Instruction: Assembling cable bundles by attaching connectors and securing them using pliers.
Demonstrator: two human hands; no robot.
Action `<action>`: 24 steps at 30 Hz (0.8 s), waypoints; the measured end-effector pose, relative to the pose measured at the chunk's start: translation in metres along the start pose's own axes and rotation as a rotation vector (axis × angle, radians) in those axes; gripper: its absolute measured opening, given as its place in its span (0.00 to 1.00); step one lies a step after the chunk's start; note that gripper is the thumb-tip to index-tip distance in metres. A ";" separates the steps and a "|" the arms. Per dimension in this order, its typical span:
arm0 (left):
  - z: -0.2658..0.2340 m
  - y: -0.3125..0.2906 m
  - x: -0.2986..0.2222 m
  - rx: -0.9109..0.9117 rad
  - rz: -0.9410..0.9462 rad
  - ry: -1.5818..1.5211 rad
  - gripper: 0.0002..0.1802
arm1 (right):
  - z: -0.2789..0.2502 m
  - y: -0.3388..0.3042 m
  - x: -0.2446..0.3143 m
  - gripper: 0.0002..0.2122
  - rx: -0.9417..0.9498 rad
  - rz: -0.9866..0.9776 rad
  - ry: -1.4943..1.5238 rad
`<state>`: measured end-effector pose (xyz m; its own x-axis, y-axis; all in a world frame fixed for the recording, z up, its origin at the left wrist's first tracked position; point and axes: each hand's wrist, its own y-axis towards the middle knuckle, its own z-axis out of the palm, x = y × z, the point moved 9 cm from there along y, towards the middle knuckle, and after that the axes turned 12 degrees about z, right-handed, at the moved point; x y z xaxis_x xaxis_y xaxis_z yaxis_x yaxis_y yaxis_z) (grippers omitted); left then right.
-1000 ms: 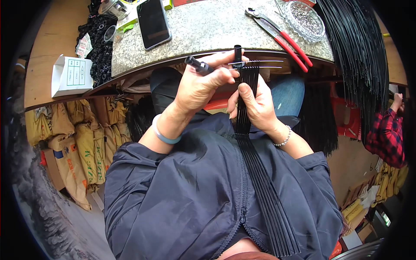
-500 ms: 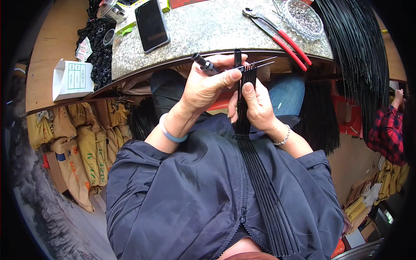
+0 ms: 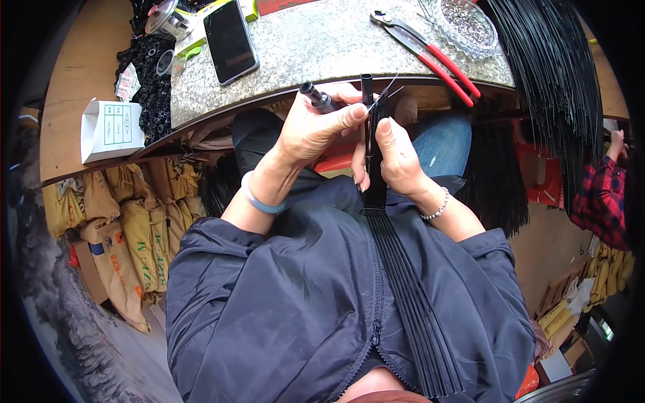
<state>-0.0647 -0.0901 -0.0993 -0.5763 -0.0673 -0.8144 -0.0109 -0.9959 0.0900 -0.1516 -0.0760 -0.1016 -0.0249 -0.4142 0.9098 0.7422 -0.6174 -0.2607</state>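
My left hand [image 3: 310,127] is closed around a black tubular part [image 3: 318,98] with a hollow end. Its thumb and finger meet at the top of a bundle of thin black umbrella ribs [image 3: 376,171]. My right hand [image 3: 400,161] wraps the same bundle lower down, thumb in front and fingers behind. Beside the ribs stands a hollow black tube [image 3: 367,83], upright between the hands. Two thin metallic rods [image 3: 392,87] stick out rightward from the bundle's top. Below my hands the ribs fan down over my dark jacket [image 3: 289,309]. Fingers hide where the parts join.
On the stone tabletop [image 3: 302,40] lie a phone [image 3: 230,41], red-handled pliers [image 3: 430,57] and a glass dish of small metal pieces [image 3: 467,27]. A white box [image 3: 113,131] stands at left beside black plastic parts [image 3: 156,101]. Long black rods [image 3: 544,74] overhang the right edge.
One thin rod has swung from pointing rightward to a steeper upward slant. My right thumb has shifted slightly along the bundle; my left hand keeps its grip.
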 end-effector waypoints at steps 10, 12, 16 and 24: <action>-0.007 0.002 0.001 0.008 0.013 -0.069 0.09 | -0.002 0.003 -0.011 0.32 0.011 0.026 0.022; -0.006 0.003 -0.002 0.042 -0.006 -0.084 0.09 | 0.002 0.005 -0.011 0.33 0.057 0.059 0.019; -0.006 0.002 -0.002 0.070 -0.070 -0.015 0.09 | 0.005 0.006 -0.011 0.35 0.107 0.056 0.039; -0.013 0.006 -0.001 0.063 -0.069 0.132 0.14 | 0.004 0.008 -0.019 0.33 0.115 0.077 0.027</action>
<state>-0.0536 -0.0963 -0.1057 -0.4605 -0.0108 -0.8876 -0.1002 -0.9929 0.0640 -0.1422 -0.0699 -0.1198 0.0182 -0.4757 0.8794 0.8146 -0.5030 -0.2890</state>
